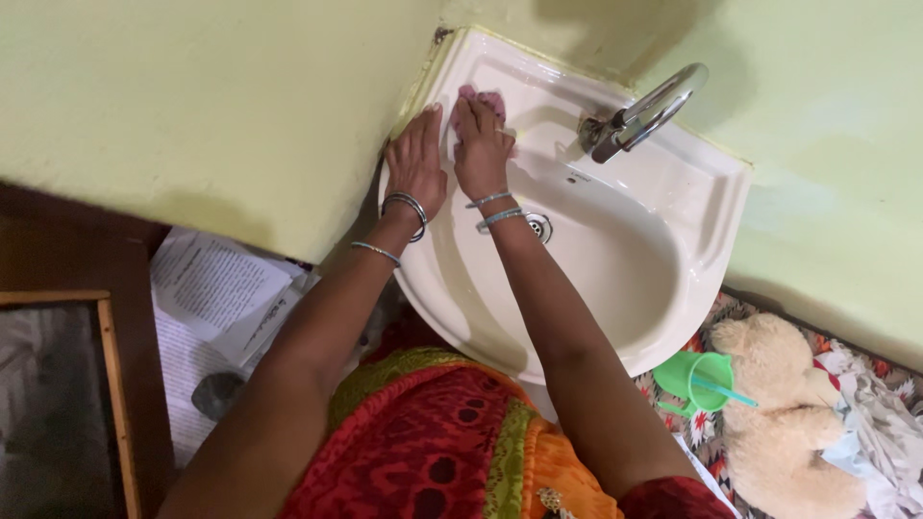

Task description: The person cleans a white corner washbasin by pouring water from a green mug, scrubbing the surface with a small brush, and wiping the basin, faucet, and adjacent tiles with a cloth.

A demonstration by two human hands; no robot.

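Both hands are seen up at the far left corner of the basin. The left hand [415, 159] is laid flat and open on the rim, fingers stretched toward the wall, nothing gripped. The right hand [481, 144] is pressed down on a small pink cloth [486, 99], fingers spread over it, so the cloth is pinned against the porcelain rather than clutched; only its top edge is left showing past the fingertips. The two hands are just beside each other, nearly touching. Thin silver and blue bangles [409, 207] are worn on both wrists.

Biggest to smallest for the rest: a pale green painted wall [192, 106] is wrapped around the corner behind everything. The white ceramic corner washbasin [625, 259] is mounted against it, with a round metal drain [539, 227] sitting near the right wrist. A red and orange patterned garment with a green border [433, 442] fills the bottom of the view. A cream plush teddy bear [784, 404] is lying on a patterned cloth at the lower right, close to a crumpled white fabric. Printed newspaper sheets [216, 288] are spread on the floor at the left, beside a dark wooden frame [106, 384]. A curved chrome tap [639, 113] is fixed at the basin's back corner, well apart from the hands. A small green plastic mug [694, 377] is resting just beside the bear.
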